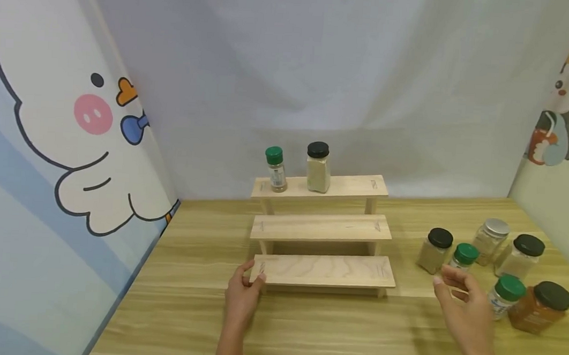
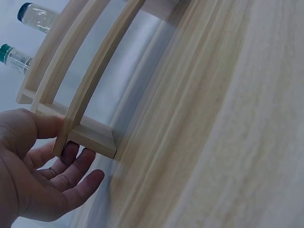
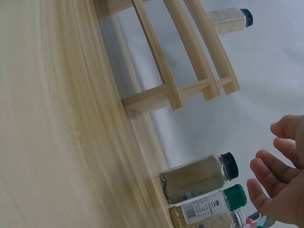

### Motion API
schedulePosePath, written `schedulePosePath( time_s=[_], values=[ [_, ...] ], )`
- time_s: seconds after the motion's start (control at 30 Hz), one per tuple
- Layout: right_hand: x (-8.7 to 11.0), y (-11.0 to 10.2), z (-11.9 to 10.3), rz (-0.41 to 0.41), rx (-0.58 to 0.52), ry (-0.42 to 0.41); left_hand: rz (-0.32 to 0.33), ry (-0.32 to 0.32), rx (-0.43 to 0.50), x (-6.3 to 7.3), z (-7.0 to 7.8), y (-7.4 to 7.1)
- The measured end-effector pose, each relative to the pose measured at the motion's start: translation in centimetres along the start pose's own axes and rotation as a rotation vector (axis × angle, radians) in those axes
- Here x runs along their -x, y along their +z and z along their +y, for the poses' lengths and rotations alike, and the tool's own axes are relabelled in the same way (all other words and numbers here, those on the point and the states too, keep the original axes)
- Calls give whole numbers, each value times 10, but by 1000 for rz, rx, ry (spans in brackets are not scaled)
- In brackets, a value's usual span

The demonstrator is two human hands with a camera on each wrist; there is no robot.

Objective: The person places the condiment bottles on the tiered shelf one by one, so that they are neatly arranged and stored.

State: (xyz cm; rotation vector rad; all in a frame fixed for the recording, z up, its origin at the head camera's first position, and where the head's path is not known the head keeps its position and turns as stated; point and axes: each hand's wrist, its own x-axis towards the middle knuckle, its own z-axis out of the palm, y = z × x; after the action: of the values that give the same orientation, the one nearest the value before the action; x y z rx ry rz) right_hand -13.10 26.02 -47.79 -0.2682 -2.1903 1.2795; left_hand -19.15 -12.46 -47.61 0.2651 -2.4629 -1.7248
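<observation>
A three-tier wooden shelf rack (image 1: 323,270) stands on the table. At the left end of its lowest board, my left hand (image 1: 241,299) grips the wood, thumb on top and fingers curled beneath the edge in the left wrist view. My right hand (image 1: 467,318) hovers with relaxed, bent fingers and nothing in it. Just beyond its fingertips are a black-capped spice jar (image 1: 433,255) and a green-capped bottle (image 1: 466,255), partly covered by the hand in the head view. The top tier carries a slim green-capped bottle (image 1: 277,177) and a black-capped jar of pale powder (image 1: 318,176).
To the right stand a silver-lidded jar (image 1: 489,244), a black-lidded jar (image 1: 519,263), another green-capped bottle (image 1: 500,304) and an orange-brown jar (image 1: 537,314). A grey curtain (image 1: 319,67) hangs behind the rack. Cartoon-printed walls (image 1: 44,68) flank the wood-grain table (image 1: 185,322).
</observation>
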Motion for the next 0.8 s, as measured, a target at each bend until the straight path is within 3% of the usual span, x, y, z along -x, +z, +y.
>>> schedulePosePath(
  time_s=[0.13,0.2,0.37,0.5,0.7,0.8],
  values=[
    [0,-15,13,150,8,-32,11,2,3,0,1,1],
    [1,-23,8,235,9,-20,16,6,-2,0,1,1],
    [6,-47,-32,382,55,41,9,4,-10,0,1,2],
    [3,-61,-40,476,124,35,12,4,-12,0,0,2],
    [0,-82,-22,524,140,261,10,19,-9,1,1,0],
    [-8,-95,24,549,246,301,5,23,-9,0,2,0]
  ],
)
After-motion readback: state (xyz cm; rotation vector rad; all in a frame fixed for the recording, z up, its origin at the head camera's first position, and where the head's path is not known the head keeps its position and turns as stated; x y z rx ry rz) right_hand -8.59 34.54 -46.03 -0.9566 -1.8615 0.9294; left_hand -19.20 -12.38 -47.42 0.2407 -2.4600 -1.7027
